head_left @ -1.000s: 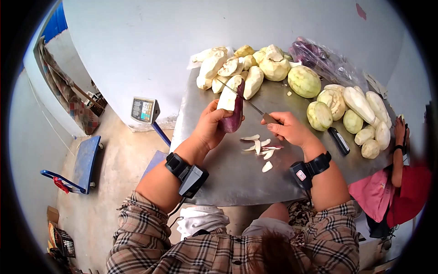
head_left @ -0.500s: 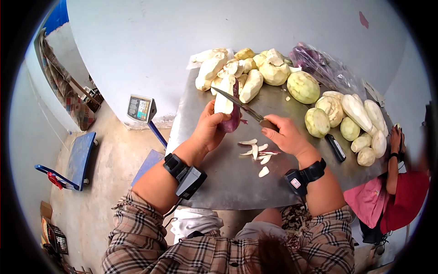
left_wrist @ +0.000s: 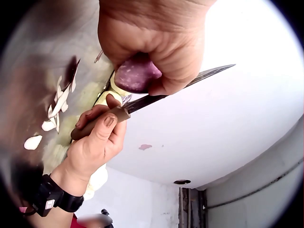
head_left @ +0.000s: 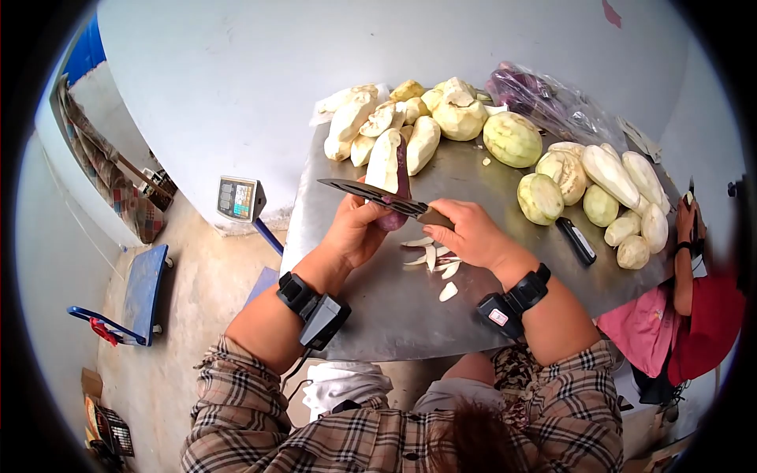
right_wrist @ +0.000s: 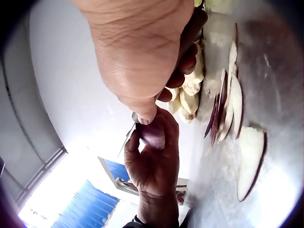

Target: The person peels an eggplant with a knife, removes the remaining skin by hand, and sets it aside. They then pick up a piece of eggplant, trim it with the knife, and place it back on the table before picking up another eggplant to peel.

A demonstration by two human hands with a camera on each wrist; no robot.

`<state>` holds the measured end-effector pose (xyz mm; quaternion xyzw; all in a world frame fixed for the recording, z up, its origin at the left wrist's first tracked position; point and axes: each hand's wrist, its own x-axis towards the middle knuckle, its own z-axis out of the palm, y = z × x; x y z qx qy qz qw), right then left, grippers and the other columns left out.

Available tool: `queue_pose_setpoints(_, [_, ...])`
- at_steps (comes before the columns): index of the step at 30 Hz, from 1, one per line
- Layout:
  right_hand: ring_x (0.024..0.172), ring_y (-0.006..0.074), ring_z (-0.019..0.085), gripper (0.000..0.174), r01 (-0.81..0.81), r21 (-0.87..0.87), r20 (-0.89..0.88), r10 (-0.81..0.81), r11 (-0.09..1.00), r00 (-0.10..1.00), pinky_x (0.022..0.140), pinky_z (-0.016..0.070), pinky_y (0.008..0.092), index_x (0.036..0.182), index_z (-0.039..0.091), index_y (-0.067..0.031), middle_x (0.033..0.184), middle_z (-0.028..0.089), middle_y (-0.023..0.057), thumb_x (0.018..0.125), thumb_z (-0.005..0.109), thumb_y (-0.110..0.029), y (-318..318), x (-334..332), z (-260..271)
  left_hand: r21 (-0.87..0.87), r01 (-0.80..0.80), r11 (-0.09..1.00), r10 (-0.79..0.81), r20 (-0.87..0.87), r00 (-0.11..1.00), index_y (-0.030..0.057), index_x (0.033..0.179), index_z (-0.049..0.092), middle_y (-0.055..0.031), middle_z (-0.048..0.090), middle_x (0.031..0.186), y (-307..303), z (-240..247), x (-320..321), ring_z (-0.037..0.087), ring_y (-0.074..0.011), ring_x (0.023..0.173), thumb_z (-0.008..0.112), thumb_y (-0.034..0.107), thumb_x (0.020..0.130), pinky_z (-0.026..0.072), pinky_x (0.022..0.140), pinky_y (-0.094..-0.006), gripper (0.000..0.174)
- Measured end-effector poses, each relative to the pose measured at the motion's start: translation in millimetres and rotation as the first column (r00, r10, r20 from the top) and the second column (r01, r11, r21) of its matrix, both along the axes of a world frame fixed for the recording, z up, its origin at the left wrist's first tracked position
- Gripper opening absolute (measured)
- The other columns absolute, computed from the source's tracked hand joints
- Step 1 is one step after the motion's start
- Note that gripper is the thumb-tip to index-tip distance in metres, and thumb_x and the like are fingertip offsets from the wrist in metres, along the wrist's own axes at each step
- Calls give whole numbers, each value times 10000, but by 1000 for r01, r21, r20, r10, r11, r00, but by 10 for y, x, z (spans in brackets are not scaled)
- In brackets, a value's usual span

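Note:
My left hand (head_left: 352,232) grips the lower end of a partly peeled eggplant (head_left: 384,162), which points away from me above the table. Its left side is bare white flesh and a strip of purple skin runs down the right. The wooden handle of a knife (head_left: 371,190) is in my right hand (head_left: 473,234), fingers curled round it. The blade lies across the eggplant close to the left thumb, its tip pointing left. In the left wrist view the eggplant's purple end (left_wrist: 137,73) shows beneath the left palm. Beneath the hands, several peel strips (head_left: 432,254) lie on the metal table (head_left: 394,315).
Peeled eggplants (head_left: 347,126) are piled at the back, and more pale ones (head_left: 611,177) at the right. A plastic bag (head_left: 552,102) of purple eggplants lies behind. A black object (head_left: 576,241) rests on the table. Another person's hand (head_left: 688,221) is at the right edge.
The knife has moved down along the eggplant toward my left hand, and its blade has swung to lie more nearly crosswise. My right hand has shifted slightly left.

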<state>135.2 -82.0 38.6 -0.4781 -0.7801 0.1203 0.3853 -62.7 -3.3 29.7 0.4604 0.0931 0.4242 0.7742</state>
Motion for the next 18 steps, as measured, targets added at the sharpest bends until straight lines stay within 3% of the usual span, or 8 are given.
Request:
queue_pose_setpoints(7, [756, 374, 576, 270, 38, 91, -3, -37, 995, 999, 654, 458, 418, 914, 584, -28, 808, 606, 174, 806, 652, -267, 10, 30, -34, -35, 4, 999, -4, -14, 1000, -5, 1052, 550, -89, 607, 1017, -8, -46, -16, 582, -195, 942, 600, 62, 816, 471, 871, -329, 251])
queue_pose_setpoints(18, [780, 357, 592, 329, 92, 170, 20, -97, 981, 995, 682, 478, 406, 979, 607, -20, 841, 623, 166, 792, 666, -285, -11, 46, -52, -60, -9, 998, 10, 17, 1000, -6, 1084, 522, -92, 590, 1027, -91, 20, -4, 579, -195, 932, 566, 33, 766, 471, 893, -330, 323])
